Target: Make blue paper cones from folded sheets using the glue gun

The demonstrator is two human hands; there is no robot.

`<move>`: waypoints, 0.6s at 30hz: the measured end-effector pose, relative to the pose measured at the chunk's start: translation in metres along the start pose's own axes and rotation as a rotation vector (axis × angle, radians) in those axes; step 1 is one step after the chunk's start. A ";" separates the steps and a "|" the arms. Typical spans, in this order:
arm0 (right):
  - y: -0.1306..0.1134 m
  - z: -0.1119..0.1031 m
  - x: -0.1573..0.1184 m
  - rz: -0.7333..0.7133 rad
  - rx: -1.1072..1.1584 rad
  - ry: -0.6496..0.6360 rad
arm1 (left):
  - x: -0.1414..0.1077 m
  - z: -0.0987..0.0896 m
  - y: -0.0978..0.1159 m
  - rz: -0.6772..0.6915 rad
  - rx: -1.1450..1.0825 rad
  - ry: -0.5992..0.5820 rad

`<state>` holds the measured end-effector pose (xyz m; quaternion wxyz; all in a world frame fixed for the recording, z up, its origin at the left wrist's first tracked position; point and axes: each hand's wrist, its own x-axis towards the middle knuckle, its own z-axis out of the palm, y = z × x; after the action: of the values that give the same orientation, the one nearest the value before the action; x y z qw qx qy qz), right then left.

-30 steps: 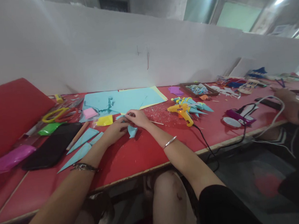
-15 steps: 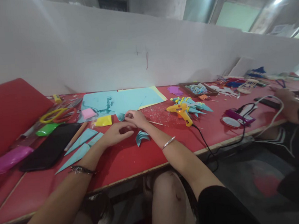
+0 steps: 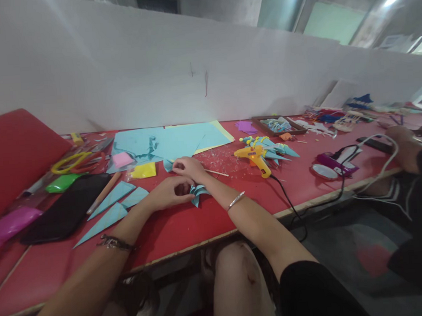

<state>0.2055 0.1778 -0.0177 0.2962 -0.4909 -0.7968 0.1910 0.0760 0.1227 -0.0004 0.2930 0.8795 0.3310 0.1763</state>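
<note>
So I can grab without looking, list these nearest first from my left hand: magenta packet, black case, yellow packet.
1. Yellow packet, beyond the left hand, slightly left.
2. Black case, farther left.
3. Magenta packet, at the view's left edge.

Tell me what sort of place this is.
Probably a craft workshop or classroom: a glue gun lies on the red table, with scissors and blue paper about, and another person's hand further along.

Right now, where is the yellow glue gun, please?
The glue gun lies in the head view, right of the right hand, by the blue paper cones.
</note>
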 end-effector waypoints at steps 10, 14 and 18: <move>-0.004 0.000 -0.003 -0.018 -0.095 -0.002 | 0.001 -0.001 -0.002 -0.002 0.093 0.021; -0.003 0.000 -0.003 -0.001 -0.067 -0.002 | 0.000 -0.002 -0.004 0.022 0.130 0.023; 0.001 0.001 -0.001 -0.042 -0.110 -0.050 | -0.001 -0.004 -0.003 0.055 0.112 0.024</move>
<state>0.2062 0.1774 -0.0195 0.2528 -0.4848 -0.8232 0.1528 0.0719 0.1256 0.0009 0.2346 0.9011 0.3194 0.1760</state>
